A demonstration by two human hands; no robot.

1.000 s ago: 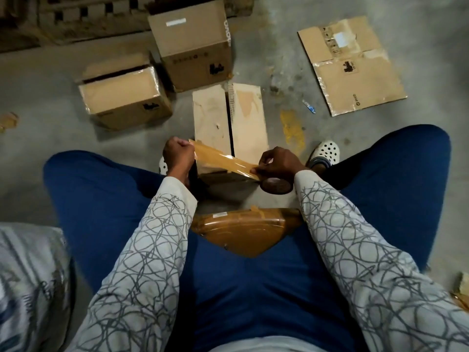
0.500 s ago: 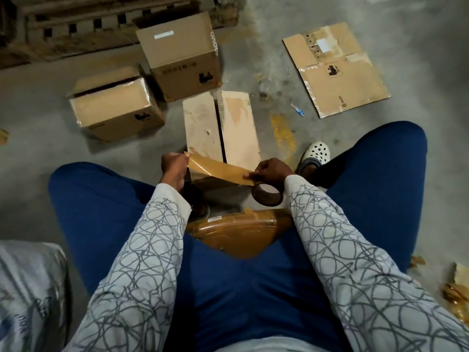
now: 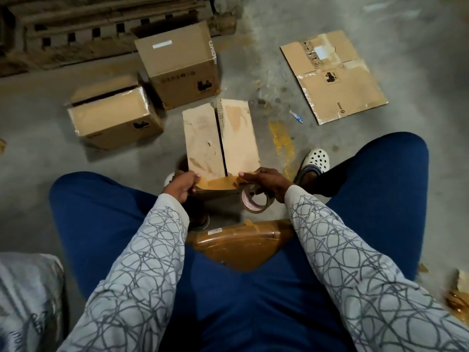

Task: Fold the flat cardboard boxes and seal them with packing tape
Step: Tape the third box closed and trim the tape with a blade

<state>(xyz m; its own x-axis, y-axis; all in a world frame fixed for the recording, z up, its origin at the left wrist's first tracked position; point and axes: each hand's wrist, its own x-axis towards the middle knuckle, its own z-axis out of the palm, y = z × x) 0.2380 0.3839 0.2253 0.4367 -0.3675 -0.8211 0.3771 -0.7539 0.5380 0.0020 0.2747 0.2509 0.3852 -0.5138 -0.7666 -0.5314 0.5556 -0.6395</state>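
Seated on a grey concrete floor, a person tapes a tan cardboard box, flaps shut, set between the feet at near centre. The left hand pinches the free end of a brown packing-tape strip at the box's near-left edge to anchor it. The right hand curls round the brown tape roll at near right, pulling the strip taut. Whether the strip touches the seam is unclear. Far left: a low made-up carton & a taller made-up carton. Far right: a flat cardboard sheet, yet to be folded.
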